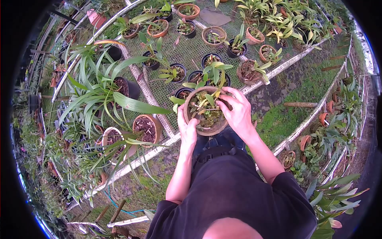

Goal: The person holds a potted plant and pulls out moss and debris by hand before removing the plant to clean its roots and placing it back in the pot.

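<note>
A round clay pot [215, 130] is held up in front of my waist, tilted so that its mossy inside shows. My left hand [188, 129] grips its left rim, with the thumb over the edge. Inside grows a leafy plant [216, 73] with green leaves and a yellowish stem. Over the pot's right side, my right hand [237, 109] has its fingers closed together beside that stem, above the moss. Whatever lies between those fingertips is too small to make out.
A wire mesh bench [167, 47] with a pale front rail [288, 69] carries several potted plants. On the left, a large long-leaved plant [127, 101] overhangs a clay pot of bark [147, 129]. Another rail with plants [334, 103] runs along the right.
</note>
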Demonstrator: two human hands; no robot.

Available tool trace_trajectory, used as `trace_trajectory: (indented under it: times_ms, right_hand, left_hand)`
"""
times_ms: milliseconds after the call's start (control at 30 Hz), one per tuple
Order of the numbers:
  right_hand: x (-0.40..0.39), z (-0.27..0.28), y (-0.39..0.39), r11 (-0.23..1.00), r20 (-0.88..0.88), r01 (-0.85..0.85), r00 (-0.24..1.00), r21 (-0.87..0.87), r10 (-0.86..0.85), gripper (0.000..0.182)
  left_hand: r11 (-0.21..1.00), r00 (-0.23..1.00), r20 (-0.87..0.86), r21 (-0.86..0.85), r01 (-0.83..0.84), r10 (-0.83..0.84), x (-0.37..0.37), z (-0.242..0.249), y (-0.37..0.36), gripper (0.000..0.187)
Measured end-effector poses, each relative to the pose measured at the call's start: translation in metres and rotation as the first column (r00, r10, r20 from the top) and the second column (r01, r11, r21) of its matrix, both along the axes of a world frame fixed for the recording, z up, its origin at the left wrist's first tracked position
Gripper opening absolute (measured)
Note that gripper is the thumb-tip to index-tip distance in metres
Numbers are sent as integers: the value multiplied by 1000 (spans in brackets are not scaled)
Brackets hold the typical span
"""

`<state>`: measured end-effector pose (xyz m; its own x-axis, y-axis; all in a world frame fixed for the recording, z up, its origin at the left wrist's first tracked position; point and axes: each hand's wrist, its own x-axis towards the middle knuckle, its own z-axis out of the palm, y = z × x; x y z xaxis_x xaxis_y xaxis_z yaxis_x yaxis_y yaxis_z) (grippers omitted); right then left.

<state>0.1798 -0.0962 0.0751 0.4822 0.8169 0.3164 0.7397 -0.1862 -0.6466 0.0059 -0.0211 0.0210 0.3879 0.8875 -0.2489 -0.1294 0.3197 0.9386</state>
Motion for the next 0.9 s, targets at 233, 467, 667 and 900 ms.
trace_trajectory:
  times_ms: [233,467,667,900]
  right_hand:
    - [-1,-12,2,997,48,-66,997,33,64,18]
    - [4,-10,-1,988,-88,-156,984,-22,154,15]
    - [5,-3,-5,978,-153,-207,967,-2,205,14]
    - [18,12,-22,983,-348,-146,920,114,177,11]
  left_hand:
    - [1000,1000,11,-11,-9,9,-3,-2,-1,68]
    - [996,999,55,-86,6,-1,-8,4,1,66]
    - [994,994,104,-108,27,-16,-9,0,0,67]
    - [968,983,174,-249,-7,52,-19,-17,4,77]
